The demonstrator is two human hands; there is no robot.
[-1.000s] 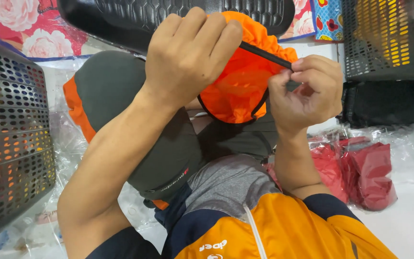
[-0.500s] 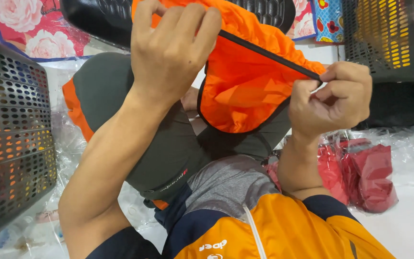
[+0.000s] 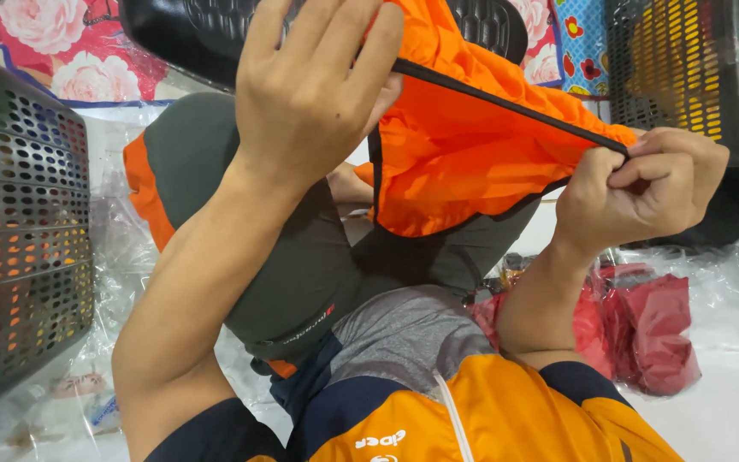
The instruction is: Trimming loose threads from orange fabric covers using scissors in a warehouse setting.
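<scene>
Both of my hands hold an orange fabric piece (image 3: 464, 145) with a black trimmed edge, stretched open in front of me. My left hand (image 3: 310, 81) grips its upper left edge, fingers curled over the cloth. My right hand (image 3: 647, 192) pinches the black trim at the right end, pulled taut. The cloth sags below the trim like an open pouch. Under it lie my knees in dark grey shorts (image 3: 301, 257) with orange side panels.
A dark perforated plastic basket (image 3: 19, 248) stands at the left, another black basket (image 3: 686, 77) at the upper right. Red garments in clear bags (image 3: 652, 325) lie on the floor at the right. A flowered mat (image 3: 62, 51) lies behind. Clear plastic wrap covers the floor.
My hands have moved apart and upward. The orange cloth has been pulled wider, its black trim now stretched straight between them.
</scene>
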